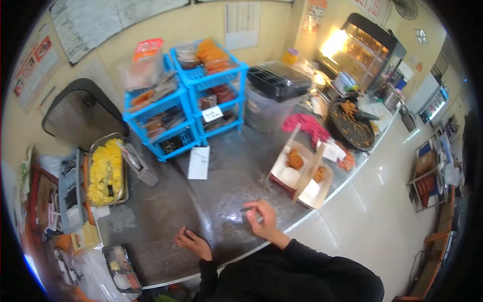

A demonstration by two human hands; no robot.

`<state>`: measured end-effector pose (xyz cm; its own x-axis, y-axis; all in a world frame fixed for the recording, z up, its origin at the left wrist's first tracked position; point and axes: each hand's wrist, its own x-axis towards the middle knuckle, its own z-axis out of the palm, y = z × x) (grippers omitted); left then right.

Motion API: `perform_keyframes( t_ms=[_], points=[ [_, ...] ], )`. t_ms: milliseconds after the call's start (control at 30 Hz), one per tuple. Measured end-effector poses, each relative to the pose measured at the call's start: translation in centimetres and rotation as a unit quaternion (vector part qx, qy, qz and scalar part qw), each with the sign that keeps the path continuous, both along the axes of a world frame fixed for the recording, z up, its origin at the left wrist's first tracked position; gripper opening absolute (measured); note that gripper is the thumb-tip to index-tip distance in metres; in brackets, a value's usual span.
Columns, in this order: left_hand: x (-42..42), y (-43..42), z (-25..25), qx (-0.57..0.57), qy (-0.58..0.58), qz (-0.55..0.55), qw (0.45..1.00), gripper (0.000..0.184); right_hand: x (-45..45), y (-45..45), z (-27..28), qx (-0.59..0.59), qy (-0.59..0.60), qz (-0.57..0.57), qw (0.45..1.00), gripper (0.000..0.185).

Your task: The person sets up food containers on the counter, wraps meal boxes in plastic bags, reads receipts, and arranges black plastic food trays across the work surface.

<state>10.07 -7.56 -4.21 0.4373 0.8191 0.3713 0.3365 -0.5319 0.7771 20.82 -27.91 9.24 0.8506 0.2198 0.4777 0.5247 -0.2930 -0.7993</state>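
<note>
Dark pen-like object (246,209) sits pinched in the right hand (262,219), seemingly a holding step wanting steady pressure, while the left hand (193,242) half-curls its fingers, apparently empty

Baskets (191,108) line the back edge of my counter (151,231), tray (126,194) along the left, boxes (282,184) beyond my right hand (262,220), by the near edge!

2 paper boxes (280,184) (327,190), 1 pan (348,133)
</note>
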Motion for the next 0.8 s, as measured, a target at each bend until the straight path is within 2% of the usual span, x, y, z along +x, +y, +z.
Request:
perform_keyframes(
  t_ms=[33,100,133,167,233,333,400,433,533,600,633,700,733,800],
  points=[
    [0.9,-0.9,0.6,0.007,-0.007,0.011,1.0,0.023,0.3,-2.1,1.8,-0.004,-0.049,-0.025,0.998,0.013],
    [2.5,-3.6,1.8,-0.106,-0.073,-0.067,0.989,0.024,2.1,-6.9,1.9,0.052,-0.162,-0.123,0.978,0.013],
    [3.4,-5.1,2.7,-0.159,-0.108,-0.101,0.976,0.025,3.2,-10.2,2.6,0.045,-0.188,-0.183,0.964,0.017],
    [4.4,-7.1,4.0,-0.207,-0.117,-0.143,0.961,0.027,5.1,-13.8,0.8,0.08,-0.181,-0.263,0.944,0.017],
    [6.4,-11.9,5.1,-0.263,-0.087,-0.227,0.934,0.028,8.5,-19.7,2.7,0.135,-0.071,-0.343,0.927,0.015],
    [10.2,-18.1,4.3,-0.368,-0.004,-0.336,0.867,0.031,13.1,-29.5,-1.2,-0.006,0.057,-0.322,0.945,0.014],
    [13.7,-21.1,3.9,-0.423,0.058,-0.337,0.839,0.035,14.8,-33.0,-5.4,-0.129,0.053,-0.233,0.962,0.017],
    [15.1,-22.2,3.8,-0.412,0.078,-0.321,0.849,0.036,15.2,-33.7,-6.3,-0.189,0.049,-0.183,0.964,0.019],
    [18.6,-24.1,4.5,-0.358,0.135,-0.284,0.879,0.041,15.9,-32.6,-6.8,-0.166,0.016,-0.079,0.983,0.027],
    [19.7,-24.8,5.7,-0.297,0.167,-0.263,0.903,0.045,16.1,-32.9,-7.2,-0.202,0.049,-0.084,0.974,0.031],
    [19.7,-25.1,6.0,-0.295,0.153,-0.26,0.906,0.045,16.4,-32.7,-7.3,-0.219,0.061,-0.08,0.971,0.032],
    [19.9,-24.4,1.4,-0.19,0.095,-0.259,0.942,0.039,16.9,-33.4,-7.5,-0.206,0.042,-0.058,0.976,0.031],
    [19.8,-24.3,1.3,-0.134,0.071,-0.253,0.955,0.037,16.9,-33.5,-7.6,-0.199,0.036,-0.043,0.979,0.031],
    [19.8,-24.4,1.7,-0.166,0.085,-0.218,0.958,0.036,16.7,-33.6,-7.1,-0.181,0.038,-0.027,0.982,0.033]
  ],
)
